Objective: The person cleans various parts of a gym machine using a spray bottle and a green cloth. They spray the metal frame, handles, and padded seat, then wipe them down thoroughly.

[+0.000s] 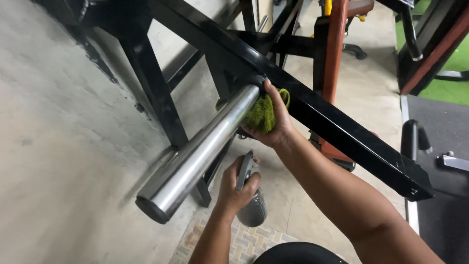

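1. The right hand (273, 117) presses a green cloth (261, 115) against the chrome sleeve (205, 146) where it meets the black frame beam (342, 132).
2. The left hand (234, 188), below it, grips a grey spray bottle (251, 205).
3. Good wiping likely requires firm cloth contact around the sleeve.

No label, sign or screen shows anywhere here. The one container is a grey spray bottle (252, 208) with a grey trigger head. It sits low in the middle, held in a hand.
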